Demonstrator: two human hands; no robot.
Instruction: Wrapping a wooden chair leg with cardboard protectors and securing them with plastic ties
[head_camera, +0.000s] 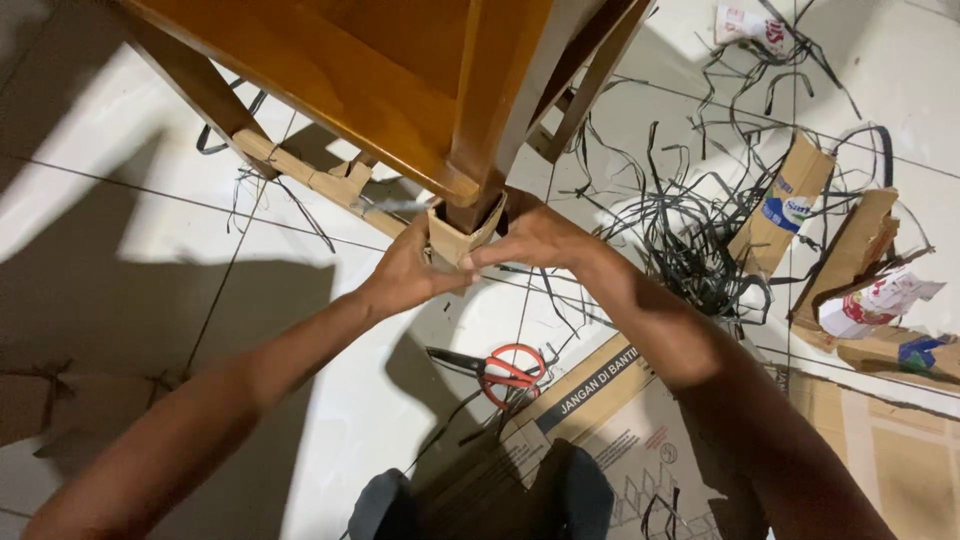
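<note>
Two hands meet at the foot of a wooden furniture leg (487, 110), where a folded cardboard wrap (458, 236) cups the leg's lower end just above the white tiled floor (120, 210). The left hand (408, 275) has its fingers curled against the wrap's left face and the right hand (535, 238) pinches its right flap between thumb and fingers, so both are closed on the cardboard. The wrap looks light and stiff but creased, likely to tear or buckle if pulled by one corner; a grip on both folded faces near the leg seems soundest. The leg itself looks hard, heavy and smooth with varnish. Its long axis runs from the top of the view down toward the hands, foot end nearest them, and the wrap's open mouth faces up along the leg. Red-handled scissors (505, 368) lie on the floor below, near flattened cardboard (610, 420) and tangled black strapping (690, 240)
</note>
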